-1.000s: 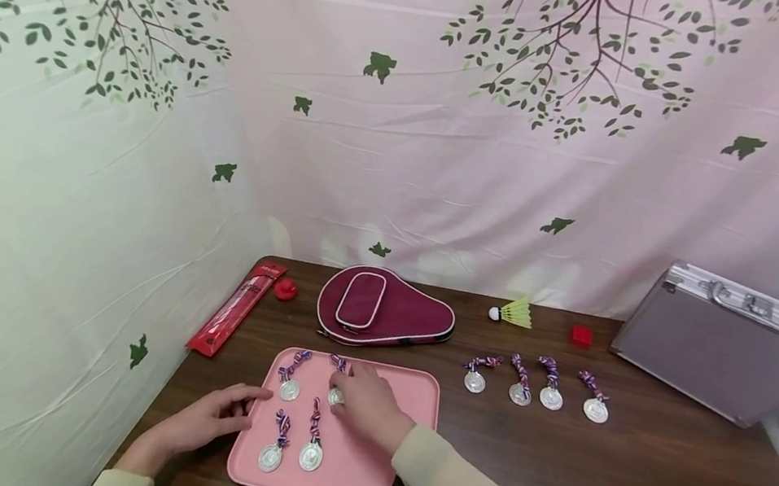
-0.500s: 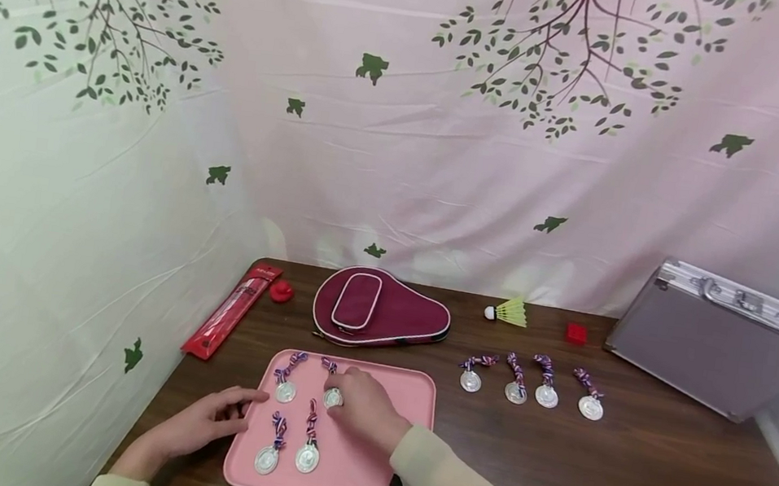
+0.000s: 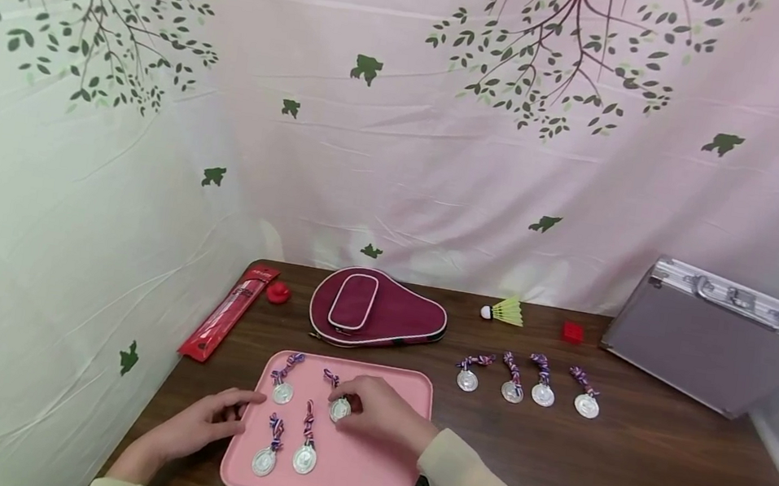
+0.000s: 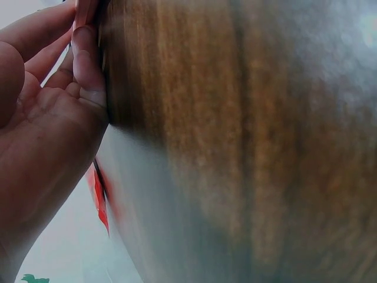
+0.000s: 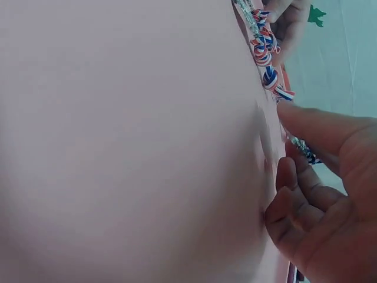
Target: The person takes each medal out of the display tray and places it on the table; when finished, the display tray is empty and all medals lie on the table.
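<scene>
A pink tray (image 3: 360,469) bears several silver medals with knotted red, white and blue ribbons. My right hand (image 3: 385,415) is over its middle, thumb and forefinger pinching one medal (image 3: 340,410) by its edges. Beside it lie a far-left medal (image 3: 282,392), a near-left medal (image 3: 264,461) and a near-middle medal (image 3: 304,458). In the right wrist view, a knotted ribbon (image 5: 270,76) shows just past the thumb. My left hand (image 3: 207,420) rests at the tray's left rim, forefinger and thumb touching it; the left wrist view shows the loosely bent fingers (image 4: 88,65) there.
On the brown table (image 3: 507,472), several more medals lie in a row, one medal (image 3: 542,394) among them. Farther back are a maroon racket case (image 3: 416,320), shuttlecock (image 3: 502,311), red block (image 3: 573,333), red duck (image 3: 278,292), red packet (image 3: 228,312) and grey case (image 3: 708,351).
My right hand has slid the medal slightly right and nearer, and more of the medal's face shows between its fingers. The left hand stays at the tray's rim.
</scene>
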Demonstrator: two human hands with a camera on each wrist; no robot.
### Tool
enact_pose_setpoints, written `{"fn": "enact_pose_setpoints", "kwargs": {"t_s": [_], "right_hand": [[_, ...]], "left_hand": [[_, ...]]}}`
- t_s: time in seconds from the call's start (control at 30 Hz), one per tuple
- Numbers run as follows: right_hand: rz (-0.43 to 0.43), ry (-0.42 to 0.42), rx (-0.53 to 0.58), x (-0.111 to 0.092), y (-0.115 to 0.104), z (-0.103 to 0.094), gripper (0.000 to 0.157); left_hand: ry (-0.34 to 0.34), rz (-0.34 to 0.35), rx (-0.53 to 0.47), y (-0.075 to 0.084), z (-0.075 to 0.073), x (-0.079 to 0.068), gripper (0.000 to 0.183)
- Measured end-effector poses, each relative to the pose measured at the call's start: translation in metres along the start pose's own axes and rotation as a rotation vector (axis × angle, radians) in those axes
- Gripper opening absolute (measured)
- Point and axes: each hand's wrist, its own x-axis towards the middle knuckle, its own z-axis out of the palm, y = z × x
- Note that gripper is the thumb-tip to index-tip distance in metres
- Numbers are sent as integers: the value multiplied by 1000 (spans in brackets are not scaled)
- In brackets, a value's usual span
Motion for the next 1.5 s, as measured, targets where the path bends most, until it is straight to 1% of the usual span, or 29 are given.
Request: {"fn": "enact_pose_setpoints", "kwargs": {"t_s": [0.1,0.27,0.4,0.5,0.6,0.73,0.83,1.0,1.17,1.33,1.5], "right_hand": [[-36,22,-11,-9,2,-3,32],[-68,104,-5,-32,6,-14,35],[-55,144,17,-55,13,-25,37],[-42,159,49,-73,20,-35,38],[-43,181,53,-91,29,-43,38],[-38,224,-17,-114,43,-51,34],[-7,248,-61,-130,52,-56,32],[35,269,-89,-154,62,-62,33],[28,262,-160,-167,66,-64,34],[75,233,-269,-172,64,-64,32],[116,250,-341,-174,62,-63,33]], "left_hand": [[3,-5,-2,0,0,-1,42],[-1,-36,-12,1,0,-3,42],[-6,-54,-28,2,0,-3,43],[-4,-49,-24,2,0,-2,43],[1,-41,-12,3,-1,-2,42],[2,-34,-14,3,-1,-1,42],[-3,-35,-21,3,-1,-2,43],[-12,-42,-29,2,-1,-2,43],[-9,-43,-28,3,-2,-2,43],[-13,-33,-25,3,-2,-2,42],[-14,-26,-25,3,-2,-1,43]]}}
